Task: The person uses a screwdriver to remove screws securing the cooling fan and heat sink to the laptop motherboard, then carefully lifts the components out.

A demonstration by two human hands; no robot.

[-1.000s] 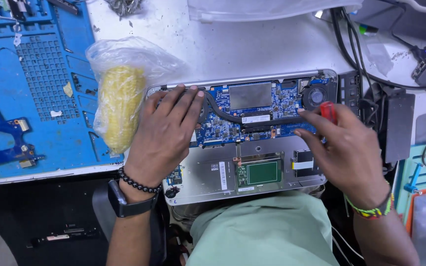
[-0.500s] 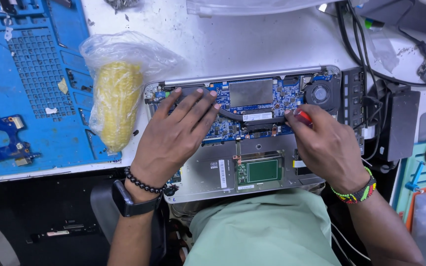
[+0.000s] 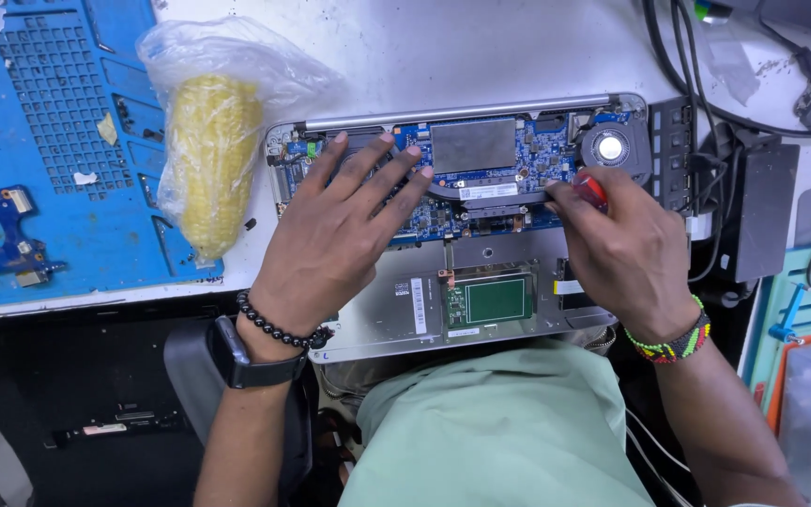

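Note:
An opened laptop base [image 3: 481, 314] lies on the white bench with its blue circuit board [image 3: 518, 155], round fan [image 3: 609, 147] and green trackpad board [image 3: 492, 300] exposed. My left hand [image 3: 340, 230] rests flat on the left part of the board, fingers spread. My right hand [image 3: 617, 253] is closed around a red-handled screwdriver [image 3: 591, 191], whose tip is down on the board just left of the fan.
A clear plastic bag with a yellow corn cob [image 3: 210, 160] lies left of the laptop. A blue repair mat [image 3: 39, 150] covers the left of the bench. Black cables [image 3: 696, 84] and a dark box [image 3: 760, 221] sit to the right.
My right hand with the screwdriver has shifted left from the fan area to the board beside it. My left hand has stayed pressed on the board.

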